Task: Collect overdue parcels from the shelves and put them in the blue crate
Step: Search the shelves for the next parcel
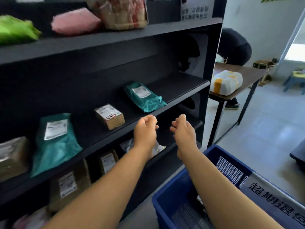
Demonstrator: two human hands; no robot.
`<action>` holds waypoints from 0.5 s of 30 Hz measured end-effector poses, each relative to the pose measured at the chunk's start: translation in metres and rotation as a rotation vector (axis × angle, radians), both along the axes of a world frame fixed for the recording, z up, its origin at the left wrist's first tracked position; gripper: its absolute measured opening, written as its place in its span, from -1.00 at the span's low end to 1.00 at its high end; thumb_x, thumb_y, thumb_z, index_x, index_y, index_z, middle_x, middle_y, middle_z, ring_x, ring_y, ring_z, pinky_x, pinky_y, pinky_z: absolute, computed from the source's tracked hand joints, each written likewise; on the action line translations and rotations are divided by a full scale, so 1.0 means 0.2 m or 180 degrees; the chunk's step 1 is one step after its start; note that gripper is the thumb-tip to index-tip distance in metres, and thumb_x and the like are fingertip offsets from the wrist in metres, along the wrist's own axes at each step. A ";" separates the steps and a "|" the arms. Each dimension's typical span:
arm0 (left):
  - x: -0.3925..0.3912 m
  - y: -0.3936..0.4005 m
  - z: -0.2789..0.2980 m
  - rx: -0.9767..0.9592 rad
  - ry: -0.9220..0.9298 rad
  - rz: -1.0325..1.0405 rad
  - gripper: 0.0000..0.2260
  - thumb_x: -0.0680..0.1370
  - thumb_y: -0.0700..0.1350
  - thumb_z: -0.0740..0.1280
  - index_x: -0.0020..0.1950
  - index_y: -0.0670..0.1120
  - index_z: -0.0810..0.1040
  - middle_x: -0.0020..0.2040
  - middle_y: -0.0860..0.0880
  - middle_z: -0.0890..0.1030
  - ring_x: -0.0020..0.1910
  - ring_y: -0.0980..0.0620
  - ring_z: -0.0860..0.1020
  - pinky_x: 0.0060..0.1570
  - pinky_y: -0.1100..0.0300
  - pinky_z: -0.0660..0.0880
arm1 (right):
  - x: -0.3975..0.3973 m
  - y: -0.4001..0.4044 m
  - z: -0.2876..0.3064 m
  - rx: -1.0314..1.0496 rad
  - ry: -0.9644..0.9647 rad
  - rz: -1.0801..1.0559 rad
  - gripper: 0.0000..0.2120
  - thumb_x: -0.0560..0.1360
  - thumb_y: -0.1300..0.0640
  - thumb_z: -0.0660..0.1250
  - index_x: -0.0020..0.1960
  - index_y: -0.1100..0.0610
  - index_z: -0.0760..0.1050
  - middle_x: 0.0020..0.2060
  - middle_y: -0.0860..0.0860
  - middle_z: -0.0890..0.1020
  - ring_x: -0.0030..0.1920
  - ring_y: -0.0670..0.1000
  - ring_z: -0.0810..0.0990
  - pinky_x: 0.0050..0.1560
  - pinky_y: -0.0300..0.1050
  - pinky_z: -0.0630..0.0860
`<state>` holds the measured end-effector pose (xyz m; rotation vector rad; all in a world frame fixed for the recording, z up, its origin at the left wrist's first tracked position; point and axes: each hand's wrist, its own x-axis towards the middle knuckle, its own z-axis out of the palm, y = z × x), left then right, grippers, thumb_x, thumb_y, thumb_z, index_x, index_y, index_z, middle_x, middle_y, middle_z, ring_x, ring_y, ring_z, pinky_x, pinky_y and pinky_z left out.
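A black shelf unit (181,95) holds parcels. On its middle shelf lie a small teal mailer (145,96), a little cardboard box (109,116), a big teal mailer (55,142) and a brown parcel (13,157). My left hand (145,129) hovers in front of that shelf's edge, fingers loosely curled, holding nothing. My right hand (184,129) is beside it, fingers apart and empty. The blue crate (165,204) stands on the floor at lower right, under my right forearm, with something dark inside.
The upper shelf carries a green bag (16,30), a pink bag (74,22) and a brown parcel (122,14). The lower shelf has labelled boxes (69,187). A table (247,75) with a white taped parcel (226,83) stands right; a person (234,47) bends behind it.
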<state>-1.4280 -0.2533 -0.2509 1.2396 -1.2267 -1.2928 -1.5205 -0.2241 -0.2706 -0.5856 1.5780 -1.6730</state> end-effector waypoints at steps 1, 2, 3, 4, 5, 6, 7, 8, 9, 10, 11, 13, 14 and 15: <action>0.11 0.02 0.04 -0.0055 0.0017 0.0076 -0.81 0.61 -0.04 0.22 0.14 -0.08 0.52 -0.04 0.03 0.58 -0.03 0.07 0.56 0.05 0.13 0.49 | 0.10 0.01 0.05 -0.0054 0.0024 0.0094 -0.73 0.61 -0.12 0.10 -0.14 -0.04 0.46 -0.04 -0.04 0.60 0.01 -0.02 0.59 -0.05 -0.12 0.44; 0.22 0.04 0.09 -0.0112 0.0042 0.0149 -0.83 0.61 -0.05 0.21 0.11 -0.07 0.52 -0.03 0.03 0.58 -0.03 0.07 0.56 0.04 0.14 0.49 | 0.21 0.02 0.10 -0.0100 0.0047 0.0181 -0.72 0.61 -0.12 0.10 -0.14 -0.02 0.47 -0.07 -0.05 0.60 0.00 -0.02 0.59 -0.08 -0.12 0.44; 0.33 0.06 0.12 -0.0174 0.0073 0.0233 -0.85 0.61 -0.06 0.21 0.08 -0.07 0.53 -0.04 0.02 0.58 -0.04 0.08 0.56 0.01 0.15 0.49 | 0.32 0.03 0.15 -0.0137 0.0060 0.0274 -0.71 0.61 -0.13 0.10 -0.13 -0.01 0.48 -0.10 -0.05 0.60 -0.02 -0.02 0.59 -0.10 -0.13 0.44; 0.44 0.09 0.16 -0.0239 0.0099 0.0327 -0.84 0.61 -0.06 0.21 0.06 -0.08 0.54 -0.06 0.02 0.58 -0.06 0.08 0.56 -0.02 0.16 0.49 | 0.43 0.04 0.20 -0.0170 0.0071 0.0371 -0.69 0.61 -0.14 0.10 -0.11 0.01 0.49 -0.11 -0.05 0.60 -0.03 -0.02 0.59 -0.11 -0.13 0.44; 0.55 0.12 0.19 -0.0293 0.0112 0.0427 -0.83 0.61 -0.06 0.20 0.07 -0.09 0.54 -0.07 0.02 0.58 -0.06 0.07 0.56 -0.03 0.15 0.49 | 0.54 0.06 0.23 -0.0200 0.0090 0.0466 -0.68 0.61 -0.14 0.10 -0.10 0.01 0.50 -0.11 -0.05 0.60 -0.02 -0.02 0.59 -0.10 -0.13 0.43; 0.67 0.15 0.23 -0.0328 0.0137 0.0538 -0.82 0.61 -0.04 0.20 0.08 -0.08 0.53 -0.09 0.03 0.59 -0.06 0.06 0.57 -0.01 0.12 0.50 | 0.64 0.07 0.27 -0.0230 0.0125 0.0561 -0.68 0.62 -0.14 0.09 -0.11 0.01 0.49 -0.11 -0.05 0.60 -0.02 -0.01 0.59 -0.09 -0.13 0.42; 0.78 0.18 0.26 -0.0372 0.0181 0.0647 -0.84 0.61 -0.03 0.20 0.05 -0.05 0.52 -0.10 0.03 0.59 -0.06 0.06 0.57 0.00 0.11 0.50 | 0.76 0.09 0.30 -0.0251 0.0170 0.0656 -0.68 0.62 -0.15 0.09 -0.13 0.00 0.48 -0.11 -0.04 0.61 -0.01 0.00 0.59 -0.08 -0.13 0.42; 0.90 0.22 0.29 -0.0423 0.0244 0.0745 -0.87 0.61 -0.03 0.20 0.01 -0.02 0.51 -0.11 0.04 0.58 -0.07 0.06 0.56 -0.02 0.12 0.50 | 0.87 0.12 0.34 -0.0279 0.0204 0.0753 -0.67 0.62 -0.15 0.08 -0.14 -0.01 0.48 -0.11 -0.04 0.61 -0.01 0.00 0.59 -0.08 -0.13 0.42; 1.00 0.26 0.33 -0.0476 0.0307 0.0837 -0.88 0.62 -0.04 0.20 -0.01 -0.02 0.50 -0.10 0.04 0.58 -0.09 0.07 0.55 -0.07 0.15 0.49 | 0.98 0.14 0.37 -0.0321 0.0238 0.0848 -0.67 0.62 -0.14 0.07 -0.14 0.00 0.48 -0.10 -0.03 0.61 0.00 0.00 0.60 -0.05 -0.13 0.44; 1.11 0.30 0.36 -0.0524 0.0361 0.0918 -0.88 0.62 -0.05 0.20 0.00 -0.04 0.50 -0.08 0.03 0.58 -0.10 0.08 0.55 -0.11 0.18 0.48 | 1.08 0.16 0.41 -0.0370 0.0272 0.0954 -0.67 0.63 -0.14 0.06 -0.12 0.00 0.48 -0.08 -0.04 0.61 0.01 -0.01 0.59 0.00 -0.11 0.45; 1.22 0.34 0.39 -0.0568 0.0388 0.0989 -0.87 0.61 -0.06 0.20 0.01 -0.06 0.51 -0.06 0.01 0.59 -0.12 0.08 0.54 -0.13 0.20 0.47 | 1.18 0.19 0.44 -0.0422 0.0308 0.1061 -0.67 0.64 -0.13 0.04 -0.10 0.00 0.48 -0.07 -0.05 0.60 0.01 -0.02 0.58 0.05 -0.09 0.46; 1.41 0.42 0.47 -0.0697 0.0394 0.1147 -0.89 0.61 -0.07 0.21 -0.02 -0.03 0.51 -0.04 -0.02 0.59 -0.12 0.07 0.54 -0.10 0.18 0.47 | 1.37 0.23 0.51 -0.0539 0.0354 0.1260 -0.70 0.64 -0.12 0.03 -0.12 -0.06 0.45 -0.09 -0.10 0.57 -0.03 -0.06 0.55 0.02 -0.08 0.46; 1.51 0.46 0.52 -0.0763 0.0404 0.1228 -0.91 0.61 -0.07 0.21 -0.05 0.00 0.49 -0.03 -0.02 0.59 -0.11 0.07 0.55 -0.08 0.17 0.48 | 1.46 0.25 0.55 -0.0604 0.0359 0.1364 -0.71 0.63 -0.13 0.02 -0.14 -0.08 0.43 -0.10 -0.11 0.56 -0.05 -0.07 0.54 -0.01 -0.07 0.46; 1.60 0.49 0.56 -0.0810 0.0418 0.1310 -0.91 0.60 -0.08 0.21 -0.06 0.03 0.48 -0.01 -0.02 0.60 -0.09 0.07 0.56 -0.07 0.16 0.49 | 1.55 0.27 0.59 -0.0661 0.0380 0.1478 -0.71 0.62 -0.14 0.02 -0.15 -0.10 0.43 -0.07 -0.11 0.57 -0.04 -0.08 0.54 0.00 -0.06 0.46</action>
